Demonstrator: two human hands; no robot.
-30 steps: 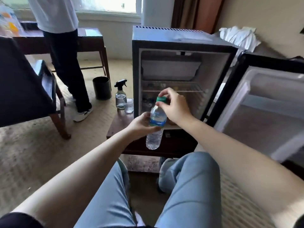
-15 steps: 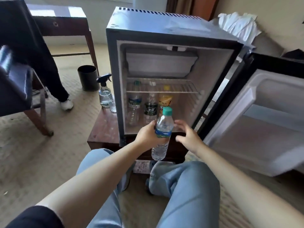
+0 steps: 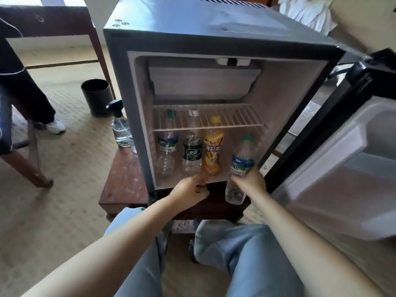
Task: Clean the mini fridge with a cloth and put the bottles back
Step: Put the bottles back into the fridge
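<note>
The mini fridge (image 3: 222, 35) stands open on a low wooden table (image 3: 122, 185). Under its wire shelf (image 3: 235, 121) stand three bottles: a water bottle with a blue-green label (image 3: 168, 146), a clear bottle with a dark green label (image 3: 192, 154) and an orange tea bottle (image 3: 213, 155). My right hand (image 3: 249, 182) grips another green-capped water bottle (image 3: 243, 155) around its lower half, at the fridge's front right corner, leaning slightly. My left hand (image 3: 189, 189) hovers by the fridge's bottom edge, fingers loosely curled, holding nothing.
The fridge door (image 3: 353, 168) hangs open to the right. A spray bottle (image 3: 120, 127) and a glass (image 3: 132, 143) sit on the table's left. A black bin (image 3: 97, 96), a chair leg (image 3: 23, 168) and a standing person's leg (image 3: 32, 97) are left. White cloth (image 3: 306, 11) lies behind.
The water bottle passed from my left hand to my right and moved right, up to the fridge opening. My left hand let go and dropped lower. The view came closer.
</note>
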